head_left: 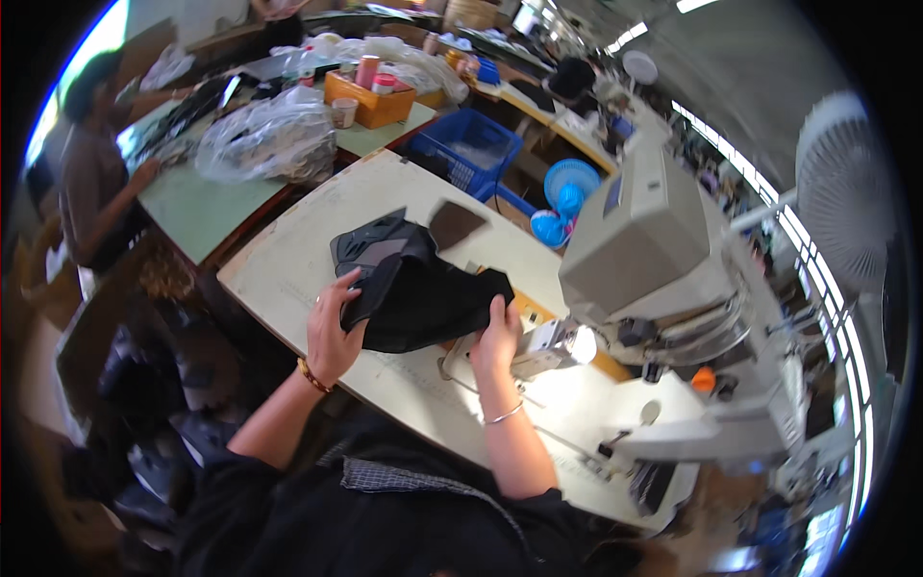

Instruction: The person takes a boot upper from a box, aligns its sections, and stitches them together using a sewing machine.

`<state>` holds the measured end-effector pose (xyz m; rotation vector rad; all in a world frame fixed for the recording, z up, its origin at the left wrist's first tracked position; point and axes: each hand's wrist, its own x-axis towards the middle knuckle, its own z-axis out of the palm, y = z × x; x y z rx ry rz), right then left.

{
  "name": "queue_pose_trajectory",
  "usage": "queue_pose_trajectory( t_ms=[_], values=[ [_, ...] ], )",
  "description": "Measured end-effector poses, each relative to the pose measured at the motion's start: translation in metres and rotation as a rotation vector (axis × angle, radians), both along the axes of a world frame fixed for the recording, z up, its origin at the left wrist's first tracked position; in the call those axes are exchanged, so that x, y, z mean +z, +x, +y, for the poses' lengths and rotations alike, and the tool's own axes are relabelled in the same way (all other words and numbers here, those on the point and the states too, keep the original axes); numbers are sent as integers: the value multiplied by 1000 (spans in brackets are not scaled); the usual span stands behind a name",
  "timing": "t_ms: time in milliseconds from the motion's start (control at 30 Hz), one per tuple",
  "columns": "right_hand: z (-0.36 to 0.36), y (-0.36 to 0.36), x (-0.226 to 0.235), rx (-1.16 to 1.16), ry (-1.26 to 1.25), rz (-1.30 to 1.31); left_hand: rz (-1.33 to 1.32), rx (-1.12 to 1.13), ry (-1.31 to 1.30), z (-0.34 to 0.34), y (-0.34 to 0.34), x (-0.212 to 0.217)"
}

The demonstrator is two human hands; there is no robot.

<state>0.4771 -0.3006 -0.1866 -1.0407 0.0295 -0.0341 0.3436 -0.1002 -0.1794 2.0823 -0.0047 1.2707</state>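
Observation:
Above the white worktable [288,226] I hold a black shoe upper [423,303] with dark grey panels, stretched between both hands. My left hand [335,327] grips its left edge, thumb up against the black material. At the right end, my right hand [497,338] pinches the edge, close beside the metal post of a sewing machine [635,231]. The fingertips behind the material are hidden. Just beyond the upper, a dark flat piece [457,223] lies on the tabletop.
The machine's lit lamp [582,344] shines on the table at right. Past the table stand a blue crate [466,144] and a blue fan [569,188]. A green table [207,212] at left bears plastic bags [274,135] and an orange box [370,104]. A person [96,173] works beside it.

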Motion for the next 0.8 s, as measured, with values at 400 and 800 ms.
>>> queue_pose_trajectory(
  t_ms=[400,800],
  values=[
    [-118,-106,60,218,-979,-959,-20,-166,437,-33,127,83],
    [-254,116,-19,-206,-803,-409,-230,-397,626,-146,218,61]
  ],
)
